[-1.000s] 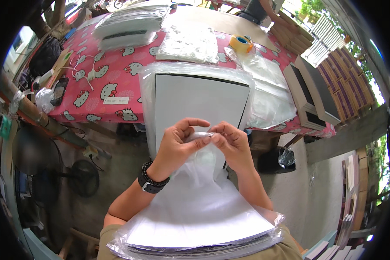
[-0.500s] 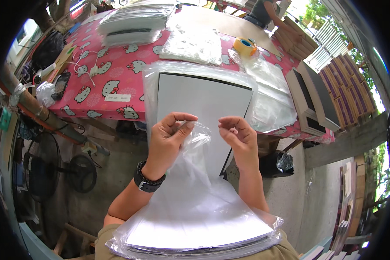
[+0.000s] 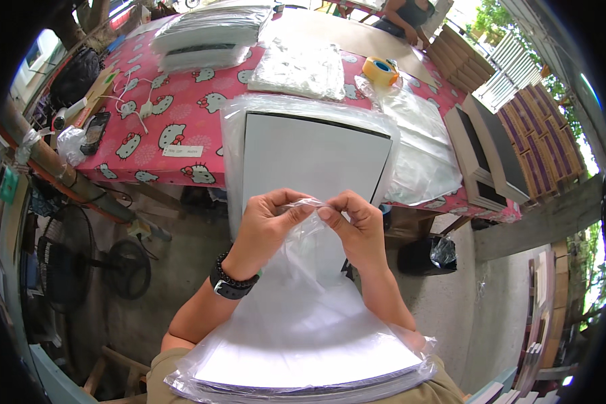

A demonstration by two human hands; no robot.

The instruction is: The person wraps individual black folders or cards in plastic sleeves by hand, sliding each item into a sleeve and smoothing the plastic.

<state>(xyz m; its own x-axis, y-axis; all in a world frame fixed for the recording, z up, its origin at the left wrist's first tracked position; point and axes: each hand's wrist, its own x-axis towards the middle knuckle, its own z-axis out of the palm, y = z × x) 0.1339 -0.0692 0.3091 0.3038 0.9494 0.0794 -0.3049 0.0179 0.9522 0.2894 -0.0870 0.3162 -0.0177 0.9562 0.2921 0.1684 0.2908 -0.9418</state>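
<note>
My left hand [image 3: 271,223] pinches the gathered edge of a clear plastic bag [image 3: 303,244]. My right hand [image 3: 354,227] pinches the same edge, fingertips almost touching the left ones. The bag runs down toward my lap over a stack of white sheets [image 3: 303,357], itself wrapped in clear plastic. Beyond my hands a white board [image 3: 316,155] with a dark edge lies on more clear plastic, partly over the table edge. My hands and the bag hide its near part.
A pink patterned table [image 3: 182,104] carries wrapped stacks [image 3: 209,34], plastic bags [image 3: 421,148] and a tape roll [image 3: 380,69]. Dark-faced boards [image 3: 495,148] stand at the right. A fan [image 3: 67,259] is at lower left, a black bin [image 3: 427,256] at right. Another person [image 3: 407,17] stands far back.
My right hand has moved left and taken hold of the bag's edge beside my left hand. The left hand has shifted slightly down and right. The far person has leaned back.
</note>
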